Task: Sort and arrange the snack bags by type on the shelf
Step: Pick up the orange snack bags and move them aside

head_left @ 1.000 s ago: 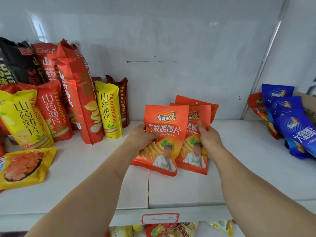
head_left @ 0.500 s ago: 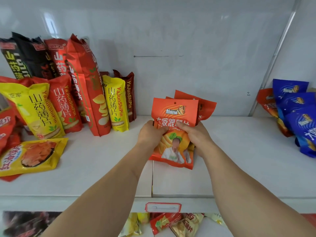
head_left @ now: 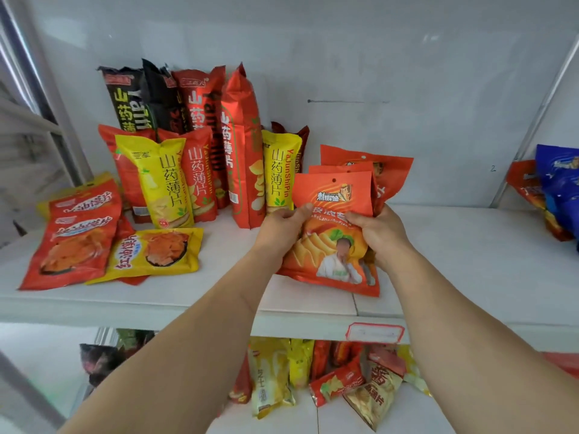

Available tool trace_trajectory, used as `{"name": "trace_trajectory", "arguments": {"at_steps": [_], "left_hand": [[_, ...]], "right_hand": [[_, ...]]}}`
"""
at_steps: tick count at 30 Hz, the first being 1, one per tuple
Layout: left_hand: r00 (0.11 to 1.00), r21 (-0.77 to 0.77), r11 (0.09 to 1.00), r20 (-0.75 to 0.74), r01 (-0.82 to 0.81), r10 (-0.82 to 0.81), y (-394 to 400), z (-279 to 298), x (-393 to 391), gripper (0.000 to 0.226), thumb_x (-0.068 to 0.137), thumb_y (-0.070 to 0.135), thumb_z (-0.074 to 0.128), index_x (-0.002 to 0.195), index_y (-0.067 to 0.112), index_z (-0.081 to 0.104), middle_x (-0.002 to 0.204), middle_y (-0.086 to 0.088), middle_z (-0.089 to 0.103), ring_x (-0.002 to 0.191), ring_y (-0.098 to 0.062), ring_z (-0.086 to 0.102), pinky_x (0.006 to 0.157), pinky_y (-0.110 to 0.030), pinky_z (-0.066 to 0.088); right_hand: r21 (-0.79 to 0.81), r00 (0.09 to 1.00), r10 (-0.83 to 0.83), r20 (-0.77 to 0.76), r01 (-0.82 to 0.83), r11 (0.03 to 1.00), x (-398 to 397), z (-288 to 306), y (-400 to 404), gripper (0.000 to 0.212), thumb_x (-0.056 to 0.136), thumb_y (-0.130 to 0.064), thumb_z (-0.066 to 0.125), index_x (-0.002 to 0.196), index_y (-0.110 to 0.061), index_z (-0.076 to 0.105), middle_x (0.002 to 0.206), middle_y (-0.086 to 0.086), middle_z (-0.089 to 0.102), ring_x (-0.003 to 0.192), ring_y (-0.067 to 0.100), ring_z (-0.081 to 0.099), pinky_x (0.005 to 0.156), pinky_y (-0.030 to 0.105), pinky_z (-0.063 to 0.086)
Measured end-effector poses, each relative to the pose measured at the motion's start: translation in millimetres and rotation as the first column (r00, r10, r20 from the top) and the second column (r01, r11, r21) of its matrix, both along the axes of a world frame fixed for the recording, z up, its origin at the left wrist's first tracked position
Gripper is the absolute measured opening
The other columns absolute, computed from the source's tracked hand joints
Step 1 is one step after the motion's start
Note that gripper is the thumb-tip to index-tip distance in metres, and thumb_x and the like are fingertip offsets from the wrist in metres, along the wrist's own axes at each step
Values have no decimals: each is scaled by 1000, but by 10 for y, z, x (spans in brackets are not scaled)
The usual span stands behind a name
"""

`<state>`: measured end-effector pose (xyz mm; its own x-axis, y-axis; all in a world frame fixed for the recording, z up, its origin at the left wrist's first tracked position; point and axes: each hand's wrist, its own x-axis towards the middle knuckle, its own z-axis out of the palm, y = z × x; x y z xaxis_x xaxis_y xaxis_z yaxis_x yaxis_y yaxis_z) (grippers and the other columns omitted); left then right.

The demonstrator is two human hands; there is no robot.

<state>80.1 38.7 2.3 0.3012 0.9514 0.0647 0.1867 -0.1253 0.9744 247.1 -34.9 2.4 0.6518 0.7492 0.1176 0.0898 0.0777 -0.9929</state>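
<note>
A stack of orange chip bags (head_left: 333, 195) stands on the white shelf (head_left: 470, 261), near its middle. My left hand (head_left: 283, 227) grips the stack's left edge, thumb over the front bag. My right hand (head_left: 377, 230) grips the right edge, fingers curled around the bags. Two more orange bags (head_left: 391, 170) of the same kind show behind the front one. To the left, tall yellow, red and black yam chip bags (head_left: 203, 158) stand upright against the back wall.
Flat red and yellow snack packs (head_left: 109, 249) lie at the shelf's left end. Blue bags (head_left: 560, 189) lean at the right edge. A metal upright (head_left: 539, 120) divides the shelf bays. A lower shelf holds several mixed bags (head_left: 344, 377). A price tag holder (head_left: 374, 332) hangs on the front lip.
Both hands have brought the two spread orange bags together into one stack and shifted it slightly left toward the yam chip bags. The camera view has turned left.
</note>
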Motion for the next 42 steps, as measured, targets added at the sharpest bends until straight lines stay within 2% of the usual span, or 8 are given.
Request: {"name": "trace_trajectory", "arguments": {"at_steps": [9,12,20,28,31,35,38,42], "left_hand": [[990,-30,998,128,-60,64,128,57,-1529,35,99,43,52,79,15,61,74,-7,64,64,-23,60,67,-38,53],[981,92,977,9,-192,192,257,33,-2013,31,99,38,50,82,15,63,80,-9,69,79,-30,64,72,-40,51],[784,274,810,-226,-519,578,827,-107,-3062,41,96,38,49,128,16,61,136,-13,52,128,-36,40,106,-46,33],[904,255,883,-68,-394,422,655,-142,-3102,39,99,41,49,119,11,66,115,-8,66,111,-28,58,96,-41,46],[990,-10,996,105,-92,93,511,-82,-2939,63,88,66,54,122,15,66,107,1,70,103,-20,64,93,-41,51],[979,-310,939,182,149,-96,522,-105,-2738,100,44,93,68,124,33,65,121,6,71,116,-25,64,105,-54,42],[963,-274,936,213,220,-164,441,-39,-2610,92,43,88,73,118,35,68,118,6,72,112,-24,66,103,-53,44],[960,-144,975,245,172,-133,313,-8,-2374,42,83,56,69,106,22,70,102,0,73,93,-22,67,92,-44,54]], "right_hand": [[0,999,-16,-45,16,1000,-1236,65,-249,33,78,-17,83,107,-21,69,95,8,78,75,30,74,72,47,61],[-1,995,9,-97,-10,1000,-1662,101,-220,27,81,-14,80,105,-18,67,91,14,76,52,22,67,52,32,53],[-56,988,122,-96,-128,990,-2376,-18,188,33,79,-22,83,107,-21,67,97,12,77,57,22,68,61,34,52],[-63,977,137,-162,-149,987,-2605,-50,362,26,84,-18,79,107,-19,67,92,15,76,49,21,66,45,28,50],[-66,972,145,-186,-159,985,-2611,-56,304,27,85,-16,77,110,-15,66,91,16,76,49,22,66,42,27,49],[-52,970,143,-197,-156,986,-2564,-38,223,25,85,-15,77,108,-19,67,96,12,77,72,28,74,45,27,52],[-45,969,138,-203,-150,988,-2506,-4,109,25,86,-14,77,108,-18,67,96,13,77,80,35,74,47,31,53],[-43,975,89,-203,-100,994,-2290,23,-110,29,85,-14,77,111,-17,65,97,14,77,80,37,74,45,32,54]]}}
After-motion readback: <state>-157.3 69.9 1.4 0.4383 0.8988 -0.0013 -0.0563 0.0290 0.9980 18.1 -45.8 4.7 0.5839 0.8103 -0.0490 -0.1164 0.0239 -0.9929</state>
